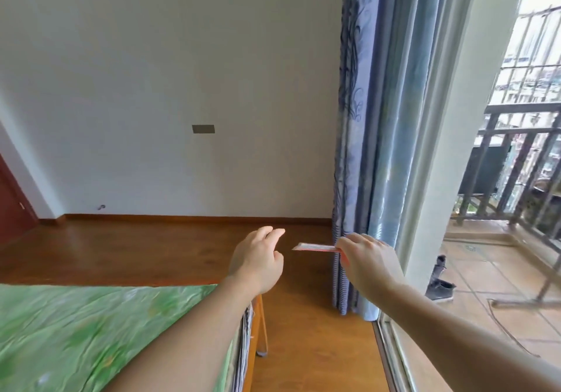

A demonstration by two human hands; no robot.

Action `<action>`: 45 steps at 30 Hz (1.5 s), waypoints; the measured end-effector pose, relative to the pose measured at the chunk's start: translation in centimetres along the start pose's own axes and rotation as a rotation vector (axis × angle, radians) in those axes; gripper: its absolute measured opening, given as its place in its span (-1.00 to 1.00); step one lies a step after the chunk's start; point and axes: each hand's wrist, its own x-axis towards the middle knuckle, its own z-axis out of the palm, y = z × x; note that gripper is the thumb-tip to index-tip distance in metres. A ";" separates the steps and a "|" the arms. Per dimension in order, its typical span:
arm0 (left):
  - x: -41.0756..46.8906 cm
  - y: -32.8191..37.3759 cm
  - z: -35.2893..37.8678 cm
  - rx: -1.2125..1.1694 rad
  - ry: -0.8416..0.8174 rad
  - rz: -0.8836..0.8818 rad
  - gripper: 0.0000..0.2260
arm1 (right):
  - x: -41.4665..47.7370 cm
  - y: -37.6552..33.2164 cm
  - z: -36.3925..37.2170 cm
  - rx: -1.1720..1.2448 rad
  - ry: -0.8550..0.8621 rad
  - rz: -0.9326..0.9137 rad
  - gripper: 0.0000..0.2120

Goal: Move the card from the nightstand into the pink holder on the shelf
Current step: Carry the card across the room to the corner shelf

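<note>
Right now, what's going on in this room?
A person is carrying a card, pinched in the right hand and held out flat over the wood floor. The left hand is empty, fingers loosely curled, just left of the card and not touching it. The bed is at lower left, the curtain and balcony door to the right. No nightstand, shelf or pink holder is in view, so the card is still in transit.
</note>
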 end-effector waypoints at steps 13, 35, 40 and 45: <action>15.1 -4.3 2.1 0.020 0.122 -0.046 -0.53 | 15.6 4.5 7.7 0.048 0.003 -0.119 -0.90; 53.3 -30.6 4.2 0.030 0.225 -0.252 -0.54 | 61.8 1.1 34.7 0.160 -0.134 -0.372 -0.82; 58.2 -36.8 4.8 0.077 0.219 -0.418 -0.53 | 71.4 -2.0 41.4 0.257 -0.076 -0.511 -0.88; 66.1 -43.3 4.5 0.086 0.243 -0.629 -0.53 | 83.9 -4.4 48.2 0.355 0.011 -0.666 -0.84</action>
